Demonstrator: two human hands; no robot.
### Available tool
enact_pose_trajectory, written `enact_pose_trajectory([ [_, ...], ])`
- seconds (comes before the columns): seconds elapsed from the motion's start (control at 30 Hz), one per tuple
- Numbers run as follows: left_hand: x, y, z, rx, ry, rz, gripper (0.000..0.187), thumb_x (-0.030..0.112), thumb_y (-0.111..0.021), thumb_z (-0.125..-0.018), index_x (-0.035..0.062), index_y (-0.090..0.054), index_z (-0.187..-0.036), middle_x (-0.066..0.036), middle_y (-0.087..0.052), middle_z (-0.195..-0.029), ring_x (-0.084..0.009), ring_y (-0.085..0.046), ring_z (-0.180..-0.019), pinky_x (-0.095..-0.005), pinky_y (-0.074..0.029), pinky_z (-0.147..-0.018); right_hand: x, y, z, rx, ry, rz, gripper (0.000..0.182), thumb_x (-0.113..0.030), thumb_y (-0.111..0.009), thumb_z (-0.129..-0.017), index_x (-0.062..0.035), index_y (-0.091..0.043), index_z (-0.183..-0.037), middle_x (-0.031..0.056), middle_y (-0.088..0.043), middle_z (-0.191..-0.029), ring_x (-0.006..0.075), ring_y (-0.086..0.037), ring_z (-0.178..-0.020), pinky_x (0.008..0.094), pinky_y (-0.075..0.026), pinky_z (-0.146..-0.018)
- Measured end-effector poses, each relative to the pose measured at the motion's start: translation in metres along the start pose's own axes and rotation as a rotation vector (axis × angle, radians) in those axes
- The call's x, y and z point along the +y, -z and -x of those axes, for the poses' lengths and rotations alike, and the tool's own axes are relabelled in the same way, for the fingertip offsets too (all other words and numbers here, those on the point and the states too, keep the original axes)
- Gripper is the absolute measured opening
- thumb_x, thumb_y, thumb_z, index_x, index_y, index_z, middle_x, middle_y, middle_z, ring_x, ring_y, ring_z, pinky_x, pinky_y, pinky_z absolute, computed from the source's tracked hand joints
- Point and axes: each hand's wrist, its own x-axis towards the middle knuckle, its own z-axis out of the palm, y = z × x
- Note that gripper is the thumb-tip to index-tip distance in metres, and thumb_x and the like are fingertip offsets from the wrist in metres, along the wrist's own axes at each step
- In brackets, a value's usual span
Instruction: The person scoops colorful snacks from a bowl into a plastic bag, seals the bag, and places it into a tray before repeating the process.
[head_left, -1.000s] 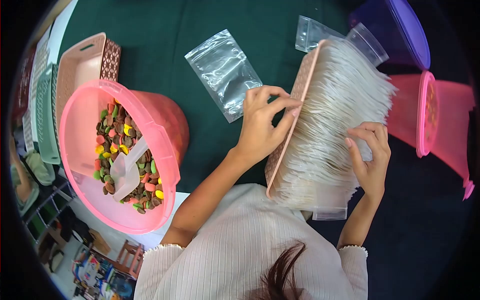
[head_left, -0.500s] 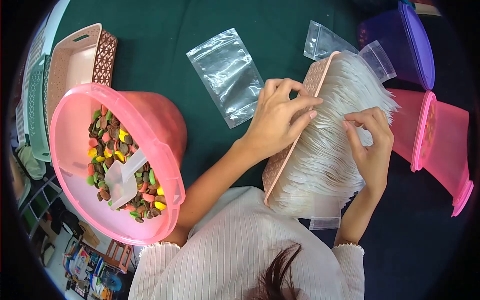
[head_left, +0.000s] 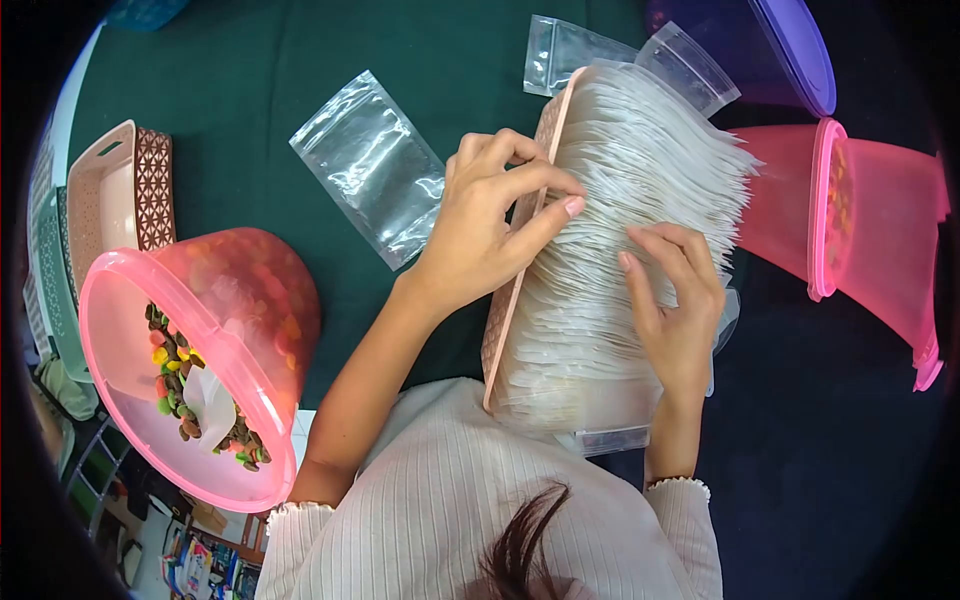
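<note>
A pink openwork basket [head_left: 502,325] packed with a dense row of clear plastic bags [head_left: 640,170] stands in front of me. My left hand [head_left: 495,215] reaches over the basket's left rim, thumb and forefinger pinched close together at the bags' top edges. Whether a bag edge is between them is too small to tell. On the right side of the row, my right hand [head_left: 680,305] hovers by the bags with curved fingers, thumb and forefinger apart, nothing visible between them. One flat zip bag [head_left: 368,165] lies on the green cloth, left of my left hand.
To the left, a tilted pink tub [head_left: 190,270] holds colourful candy-like pieces and a white scoop [head_left: 208,405]. Behind it sits another openwork basket [head_left: 105,205]. Loose zip bags [head_left: 690,68] lie beyond the packed basket. Pink containers [head_left: 830,210] and a purple one [head_left: 790,55] lie at right.
The whole view has shifted and turned slightly. My left thumb and forefinger have drawn closer together; my right thumb and forefinger are slightly further apart. Both hands stay at the packed bags.
</note>
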Motion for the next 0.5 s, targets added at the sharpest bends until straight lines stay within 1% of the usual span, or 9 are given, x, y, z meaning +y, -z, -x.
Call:
enact_pose_trajectory([
  [0.07,0.005,0.003,0.000,-0.026,-0.033,-0.052,0.017,0.020,-0.068,-0.070,0.0114,-0.067,-0.085,-0.003,-0.053,-0.087,-0.0194,-0.042,-0.087,-0.0307,-0.033,-0.082,0.003,0.002,0.002,0.022,-0.054,-0.040,0.020,-0.004,-0.067,-0.069,-0.0050,-0.064,-0.088,0.0070,-0.055,-0.085,0.0227,-0.053,-0.080,0.0309,-0.040,-0.071],
  [0.17,0.011,0.004,0.002,-0.059,-0.078,-0.126,0.021,0.019,-0.070,-0.068,0.0117,-0.067,-0.087,-0.003,-0.053,-0.088,-0.0196,-0.043,-0.088,-0.0303,-0.034,-0.081,0.010,0.006,0.005,0.043,-0.045,0.021,0.021,-0.004,-0.067,-0.069,-0.0058,-0.064,-0.089,0.0068,-0.055,-0.085,0.0217,-0.053,-0.079,0.0308,-0.040,-0.069],
  [0.23,0.014,0.002,0.001,-0.037,-0.082,-0.136,0.022,0.017,-0.071,-0.066,0.0109,-0.066,-0.087,-0.004,-0.054,-0.088,-0.0198,-0.043,-0.088,-0.0301,-0.034,-0.080,0.012,0.007,0.009,0.053,0.044,0.049,0.021,-0.004,-0.067,-0.069,-0.0054,-0.064,-0.090,0.0067,-0.055,-0.086,0.0213,-0.052,-0.078,0.0310,-0.040,-0.068],
  [0.37,0.019,-0.002,-0.009,-0.056,-0.096,-0.180,0.028,0.019,-0.074,-0.062,0.0087,-0.064,-0.086,-0.004,-0.054,-0.089,-0.0203,-0.043,-0.087,-0.0302,-0.035,-0.080,0.015,-0.005,0.021,0.117,-0.005,0.021,0.024,-0.004,-0.067,-0.068,-0.0056,-0.064,-0.092,0.0067,-0.056,-0.089,0.0218,-0.052,-0.079,0.0312,-0.039,-0.068],
  [0.43,0.025,-0.005,-0.016,-0.030,-0.081,-0.245,0.036,0.022,-0.076,-0.059,0.0071,-0.061,-0.088,-0.005,-0.053,-0.091,-0.0208,-0.042,-0.088,-0.0309,-0.035,-0.080,0.016,-0.010,0.027,0.165,0.019,0.039,0.027,-0.003,-0.066,-0.069,-0.0062,-0.064,-0.096,0.0070,-0.056,-0.093,0.0225,-0.052,-0.080,0.0314,-0.039,-0.069],
  [0.47,0.028,-0.006,-0.017,-0.065,-0.043,-0.311,0.044,0.025,-0.078,-0.055,0.0072,-0.060,-0.091,-0.005,-0.052,-0.095,-0.0213,-0.041,-0.090,-0.0321,-0.035,-0.081,0.016,-0.012,0.029,0.175,0.015,0.033,0.028,-0.003,-0.066,-0.069,-0.0069,-0.064,-0.097,0.0074,-0.056,-0.095,0.0226,-0.052,-0.081,0.0324,-0.039,-0.071],
  [0.5,0.031,-0.008,-0.019,-0.088,-0.029,-0.319,0.046,0.026,-0.078,-0.055,0.0085,-0.059,-0.094,-0.006,-0.052,-0.098,-0.0220,-0.041,-0.092,-0.0326,-0.035,-0.082,0.016,-0.013,0.032,0.185,0.010,0.028,0.029,-0.003,-0.066,-0.070,-0.0076,-0.063,-0.098,0.0078,-0.056,-0.096,0.0226,-0.052,-0.083,0.0334,-0.039,-0.072],
])
